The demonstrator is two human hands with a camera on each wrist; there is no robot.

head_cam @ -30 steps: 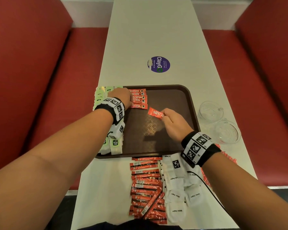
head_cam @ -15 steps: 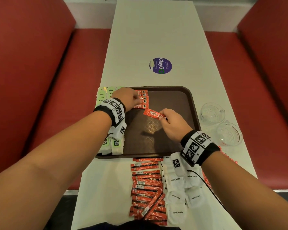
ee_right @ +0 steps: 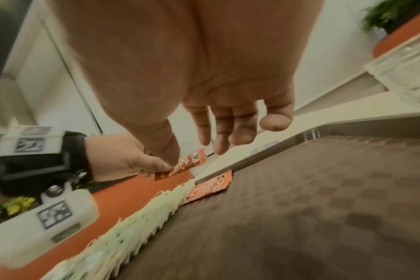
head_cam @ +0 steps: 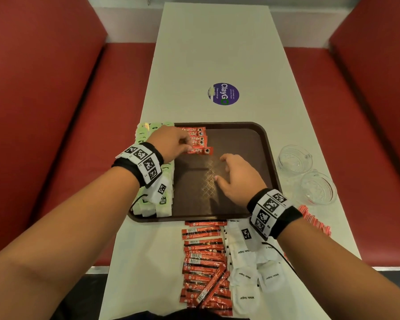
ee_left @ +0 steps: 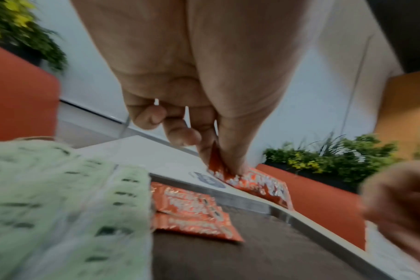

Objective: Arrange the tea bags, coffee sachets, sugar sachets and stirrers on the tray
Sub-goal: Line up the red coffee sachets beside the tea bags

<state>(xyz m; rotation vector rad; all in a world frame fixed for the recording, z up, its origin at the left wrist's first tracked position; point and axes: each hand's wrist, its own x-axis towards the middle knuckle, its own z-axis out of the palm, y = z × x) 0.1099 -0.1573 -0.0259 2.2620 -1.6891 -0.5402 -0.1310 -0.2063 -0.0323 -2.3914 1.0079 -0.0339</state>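
My left hand (head_cam: 188, 147) pinches a red coffee sachet (head_cam: 200, 150) by its left end, just above the near end of a row of coffee sachets (head_cam: 198, 135) at the far left of the brown tray (head_cam: 245, 137). The left wrist view shows thumb and finger closed on that held sachet (ee_left: 257, 185). Green tea bags (head_cam: 165, 181) line the tray's left side. My right hand (head_cam: 219, 168) hovers open over the tray's middle, holding nothing. More coffee sachets (head_cam: 203, 262) and white sugar sachets (head_cam: 247, 276) lie on the table near me. Red stirrers (head_cam: 314, 221) lie at the right.
Two empty glass bowls (head_cam: 295, 160) (head_cam: 319, 188) stand right of the tray. A round purple sticker (head_cam: 223, 94) is on the white table (head_cam: 213, 42) beyond the tray. Red bench seats (head_cam: 67, 112) run along both sides.
The coffee sachet went from my right hand to my left, which now holds it by the row. My right hand let go and drew back toward me.
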